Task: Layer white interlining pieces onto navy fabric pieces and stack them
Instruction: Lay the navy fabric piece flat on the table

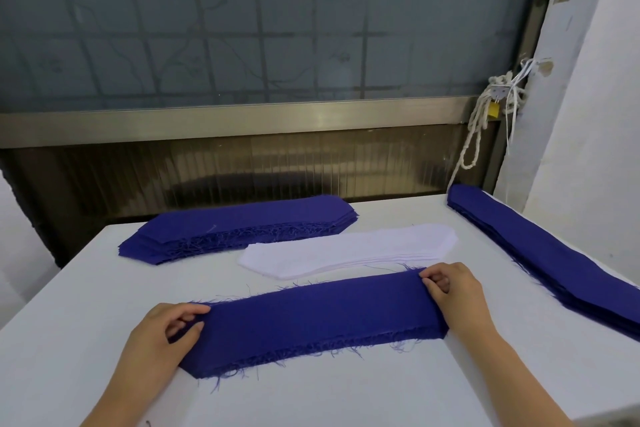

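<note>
Navy bundle (311, 319) front and centre on the table (346, 392), lying crosswise, frayed threads along both long edges, and it looks several layers thick at the near edge. Left grip (162, 329) has its fingers curled round the left end, thumb over the top. Right grip (453, 288) pinches the right end with fingers tucked in, so both are closed on the cloth. Just behind, with a strip of table between, sits the interlining (346, 250), a neat white pile. The far stack (239, 222), also navy, lies beyond on the left, and the right stack (554, 253) runs along the table's right side. My read: the navy is being squared and set down before any white goes on, since nothing white lies on this bundle yet. The next move calls for letting go of one end, lifting a single white piece off the pile without dragging its neighbours, and matching its angled ends to the navy beneath
</note>
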A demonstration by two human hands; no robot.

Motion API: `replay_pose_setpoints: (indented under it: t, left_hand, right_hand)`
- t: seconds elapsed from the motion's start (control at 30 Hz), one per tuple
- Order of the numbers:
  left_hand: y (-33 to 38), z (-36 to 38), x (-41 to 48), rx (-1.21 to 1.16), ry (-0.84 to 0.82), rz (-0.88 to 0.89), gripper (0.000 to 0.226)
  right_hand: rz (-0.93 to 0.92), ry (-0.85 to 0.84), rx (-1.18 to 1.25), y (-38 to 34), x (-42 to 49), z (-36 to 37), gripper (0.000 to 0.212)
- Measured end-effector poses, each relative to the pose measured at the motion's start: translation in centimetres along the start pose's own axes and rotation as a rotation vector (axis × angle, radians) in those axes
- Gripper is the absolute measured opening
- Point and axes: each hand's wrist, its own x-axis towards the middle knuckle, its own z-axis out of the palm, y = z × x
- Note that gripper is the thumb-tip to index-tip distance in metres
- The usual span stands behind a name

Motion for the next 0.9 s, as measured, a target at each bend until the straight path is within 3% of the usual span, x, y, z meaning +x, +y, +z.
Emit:
replay_pose_setpoints:
  t: [0.2,0.6,0.9]
  left_hand:
    - [1.2,-0.1,2.3,0.035,-0.095,-0.072,0.03]
    - [7.3,8.1,9.6,-0.008,-0.041,0.049,0.019]
    - [7.0,12.2,10.6,0.022,-0.047,0.027,0.011]
  right_hand:
    - [0.018,-0.063,-0.035,-0.3,1.2,-0.5,0.016]
    - [-0.163,-0.211,-0.092,-5.7,5.1,4.3,0.014]
    - [-0.209,-0.298,-0.079,-8.2,6.9,9.0,0.013]
